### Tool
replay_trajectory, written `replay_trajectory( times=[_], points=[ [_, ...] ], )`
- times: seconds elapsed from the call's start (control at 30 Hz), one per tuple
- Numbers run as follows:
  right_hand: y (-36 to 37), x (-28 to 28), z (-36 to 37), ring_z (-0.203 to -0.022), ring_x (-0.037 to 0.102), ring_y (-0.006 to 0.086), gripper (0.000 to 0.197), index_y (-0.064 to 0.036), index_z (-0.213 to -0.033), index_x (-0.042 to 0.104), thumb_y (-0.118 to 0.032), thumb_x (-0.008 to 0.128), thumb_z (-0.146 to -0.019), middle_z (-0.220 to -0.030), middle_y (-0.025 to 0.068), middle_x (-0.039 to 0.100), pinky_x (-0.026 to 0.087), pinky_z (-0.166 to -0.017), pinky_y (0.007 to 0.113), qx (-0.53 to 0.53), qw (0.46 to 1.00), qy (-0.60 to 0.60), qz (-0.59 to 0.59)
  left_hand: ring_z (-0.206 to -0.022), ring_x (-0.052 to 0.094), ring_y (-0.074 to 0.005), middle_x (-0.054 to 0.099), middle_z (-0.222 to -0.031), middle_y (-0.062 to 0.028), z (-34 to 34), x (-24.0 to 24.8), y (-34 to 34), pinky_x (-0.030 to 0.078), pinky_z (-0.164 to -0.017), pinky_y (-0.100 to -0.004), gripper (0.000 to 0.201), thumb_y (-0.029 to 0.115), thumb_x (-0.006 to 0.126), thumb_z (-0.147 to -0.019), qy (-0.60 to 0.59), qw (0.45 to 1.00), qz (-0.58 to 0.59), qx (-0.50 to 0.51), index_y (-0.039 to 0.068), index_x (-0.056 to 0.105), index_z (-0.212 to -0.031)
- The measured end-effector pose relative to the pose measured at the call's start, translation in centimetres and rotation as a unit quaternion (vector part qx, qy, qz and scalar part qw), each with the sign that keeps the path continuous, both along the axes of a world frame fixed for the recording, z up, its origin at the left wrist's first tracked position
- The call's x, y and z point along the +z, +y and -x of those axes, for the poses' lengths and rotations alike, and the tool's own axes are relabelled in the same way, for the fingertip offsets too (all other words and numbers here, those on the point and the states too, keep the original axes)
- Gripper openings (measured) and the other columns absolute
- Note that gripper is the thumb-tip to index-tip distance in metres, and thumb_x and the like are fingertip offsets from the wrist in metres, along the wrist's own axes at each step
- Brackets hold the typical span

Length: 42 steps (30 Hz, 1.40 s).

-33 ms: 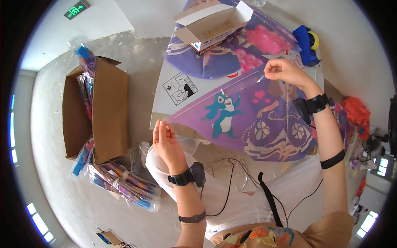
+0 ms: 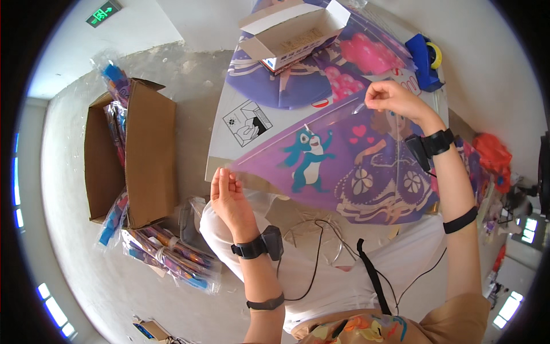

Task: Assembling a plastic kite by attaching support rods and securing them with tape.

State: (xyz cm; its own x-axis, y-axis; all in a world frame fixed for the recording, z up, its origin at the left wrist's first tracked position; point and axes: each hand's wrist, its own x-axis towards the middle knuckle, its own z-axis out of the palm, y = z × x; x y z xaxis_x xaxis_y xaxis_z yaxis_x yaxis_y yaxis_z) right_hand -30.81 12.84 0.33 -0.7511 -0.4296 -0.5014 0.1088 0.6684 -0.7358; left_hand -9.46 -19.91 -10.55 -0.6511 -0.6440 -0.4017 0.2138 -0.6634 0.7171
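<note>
A purple kite (image 2: 321, 163) of thin sheet, printed with a blue animal and a figure in a wide dress, lies across the near side of the table and hangs over my lap. My left hand (image 2: 230, 203) has its fingers pinched together at the kite's left corner. Along the upper edge, my right hand (image 2: 398, 102) is closed with thumb and fingertips together; a shiny clear strip (image 2: 359, 107) shows beside the fingertips, and what they grip is partly hidden. A small white fitting (image 2: 307, 128) sits on the edge between my hands.
An open white carton (image 2: 298, 43) stands on more purple kite sheets (image 2: 275, 86) at the table's far side. A blue tape dispenser (image 2: 424, 63) is at the far right. On the floor at left, a cardboard box (image 2: 150, 155) holds wrapped bundles; more bundles (image 2: 172, 255) lie beside it.
</note>
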Motion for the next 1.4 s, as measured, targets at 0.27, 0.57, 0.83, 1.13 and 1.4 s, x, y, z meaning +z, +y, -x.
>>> replay_trajectory(
  times=[0.27,0.57,0.83,1.13,1.4],
  points=[
    [1.7,-4.5,2.4,-0.078,0.059,0.006,0.006,-0.0045,-0.094,0.062,-0.011,0.062,-0.094,-0.085,-0.0006,0.063,0.048,-0.07,0.022,-0.026,0.999,-0.016,0.04,-0.077,0.056,-0.0043,0.063,-0.086,0.0023,1.3,-1.7,2.1,0.041,-0.066,-0.0181,0.01,0.014,0.067,-0.094,-0.134,0.969,0.206,-0.035,0.006,0.062,-0.097],
    [1.6,-6.1,2.9,-0.077,0.058,0.0049,0.006,-0.0086,-0.092,0.059,-0.012,0.063,-0.091,-0.084,-0.0032,0.062,0.044,-0.065,0.021,-0.047,0.998,0.013,-0.038,-0.077,0.052,-0.0051,0.059,-0.087,0.0015,1.6,-3.0,2.8,0.044,-0.07,-0.0193,0.015,0.016,0.065,-0.096,-0.168,0.954,0.247,-0.023,0.003,0.06,-0.095],
    [1.3,-7.8,1.5,-0.078,0.052,0.0035,0.004,-0.0115,-0.092,0.055,-0.013,0.057,-0.096,-0.085,-0.006,0.054,0.044,-0.068,0.021,-0.07,0.997,0.018,0.022,-0.074,0.049,-0.0059,0.058,-0.085,0.0016,1.7,-3.3,2.1,0.041,-0.066,-0.0195,0.015,0.016,0.068,-0.094,-0.182,0.938,0.294,0.006,0.002,0.062,-0.093],
    [0.7,-10.4,0.3,-0.075,0.054,0.0045,0.003,-0.0081,-0.096,0.056,-0.006,0.059,-0.095,-0.084,-0.0041,0.058,0.044,-0.064,0.02,-0.127,0.985,0.094,0.067,-0.071,0.05,-0.0073,0.057,-0.082,0.0002,1.6,-4.0,2.0,0.042,-0.064,-0.0209,0.019,0.018,0.066,-0.095,-0.23,0.919,0.319,0.01,0.0,0.062,-0.092],
    [0.7,-11.2,0.2,-0.077,0.055,0.0059,0.006,-0.0073,-0.096,0.057,-0.012,0.06,-0.096,-0.085,-0.0037,0.058,0.043,-0.063,0.022,-0.123,0.982,0.135,0.043,-0.07,0.051,-0.0084,0.058,-0.081,-0.0006,1.9,-4.0,2.3,0.043,-0.063,-0.0221,0.019,0.018,0.065,-0.095,-0.264,0.901,0.345,0.01,-0.001,0.063,-0.092]
  ],
)
